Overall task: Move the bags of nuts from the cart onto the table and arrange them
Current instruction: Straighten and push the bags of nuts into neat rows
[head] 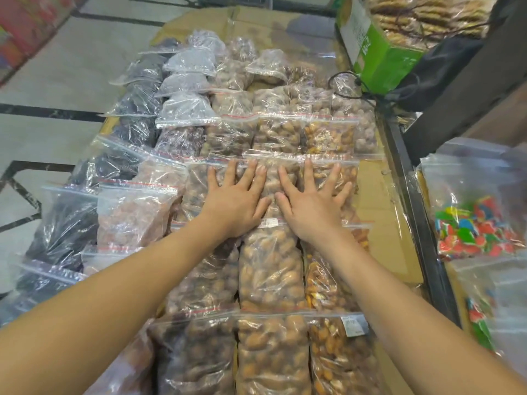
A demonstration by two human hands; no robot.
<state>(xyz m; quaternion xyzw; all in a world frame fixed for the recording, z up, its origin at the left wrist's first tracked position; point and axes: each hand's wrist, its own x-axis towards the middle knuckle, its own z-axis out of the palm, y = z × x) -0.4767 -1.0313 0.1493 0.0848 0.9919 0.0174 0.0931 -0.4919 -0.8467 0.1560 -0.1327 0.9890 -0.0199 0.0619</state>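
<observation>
Several clear zip bags of nuts lie in rows on a cardboard-covered table (385, 201). My left hand (238, 199) lies flat with spread fingers on a bag of brown nuts (199, 189) in the middle row. My right hand (312, 201) presses flat, fingers spread, on the neighbouring bags, a pale one (271, 178) and a bag of orange-brown nuts (349, 173). Both hands touch side by side and hold nothing. Nearer me lie a tan nut bag (269, 269) and further bags (271, 354). No cart is in view.
Dark dried-fruit bags (65, 223) and pinkish bags (134, 215) fill the left columns. A green box (379, 55) with a black cable sits at the far right. Bags of colourful candy (476, 226) lie on a neighbouring surface right of a black rail (413, 195). Tiled floor is on the left.
</observation>
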